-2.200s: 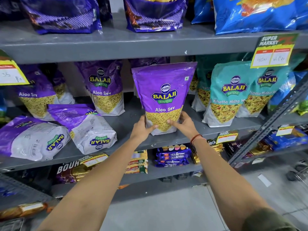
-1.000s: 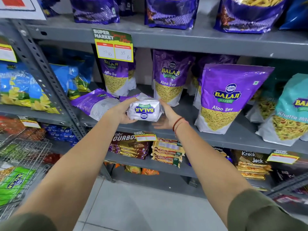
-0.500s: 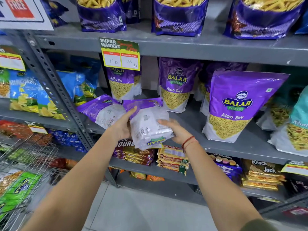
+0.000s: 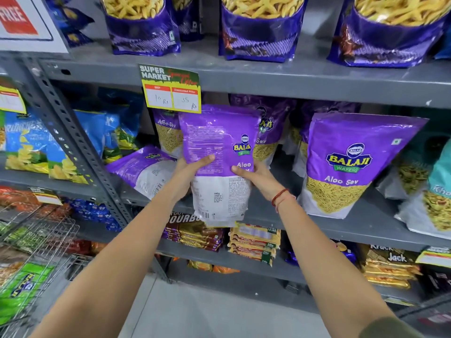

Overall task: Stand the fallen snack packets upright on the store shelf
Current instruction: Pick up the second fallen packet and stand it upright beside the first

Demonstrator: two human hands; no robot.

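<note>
Raised packet [image 4: 217, 152] now upright, hands gripping sides

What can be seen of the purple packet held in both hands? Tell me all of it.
The held packet is a glossy plastic pouch, purple above and white below, with a Balaji logo, "Aloo" lettering and fine print. It is upright, turned partly sideways, and lifted in front of the middle shelf, its bottom hanging below the shelf edge. The left hand grips its left side and the right hand its right, thumbs across the near face. Nothing else visibly touches it.
</note>
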